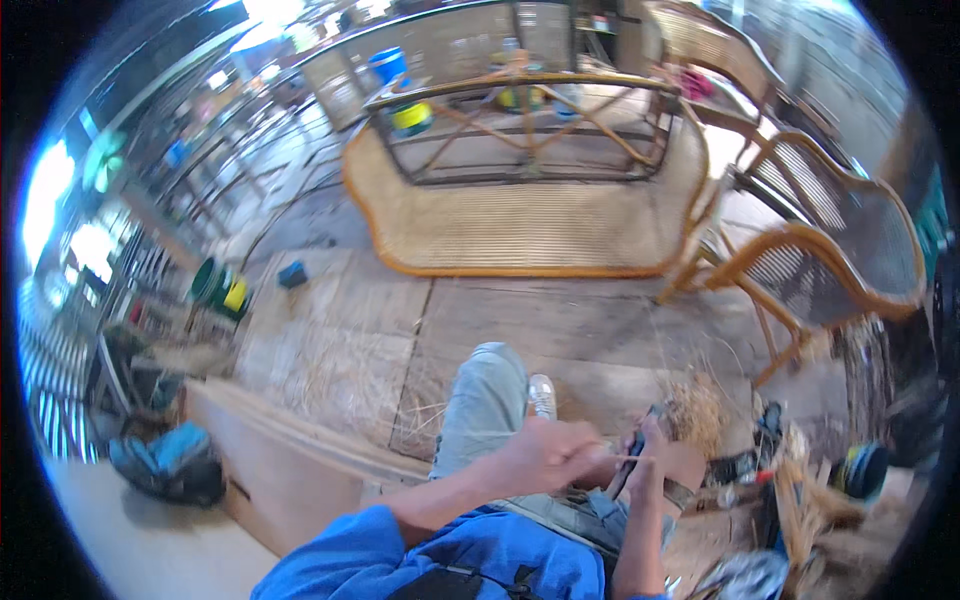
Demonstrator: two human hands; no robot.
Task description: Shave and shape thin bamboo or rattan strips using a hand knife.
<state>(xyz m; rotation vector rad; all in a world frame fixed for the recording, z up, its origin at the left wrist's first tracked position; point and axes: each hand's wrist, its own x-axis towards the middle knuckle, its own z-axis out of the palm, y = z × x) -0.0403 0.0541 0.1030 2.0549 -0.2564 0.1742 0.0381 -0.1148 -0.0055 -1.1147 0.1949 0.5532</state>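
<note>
My left hand (556,450) is closed in a fist in front of my body, around one end of a thin pale strip (612,457). From there the strip runs right toward my right hand (648,462). The fingers of that hand are wrapped round a dark, narrow hand tool (628,467), which slants upward; its exact kind is too blurred to tell. The strip crosses the tool beside the right fingers, but whether it is clamped there cannot be made out. Both hands are above my lap, next to my bent knee in pale trousers (485,395).
Ahead, a woven cane settee (520,225) lies tipped over on the wooden floor. A cane armchair (800,265) stands to the right, above a heap of shavings (697,412). A wooden board (290,450), a dark bag (170,465) and a green bucket (218,290) are left.
</note>
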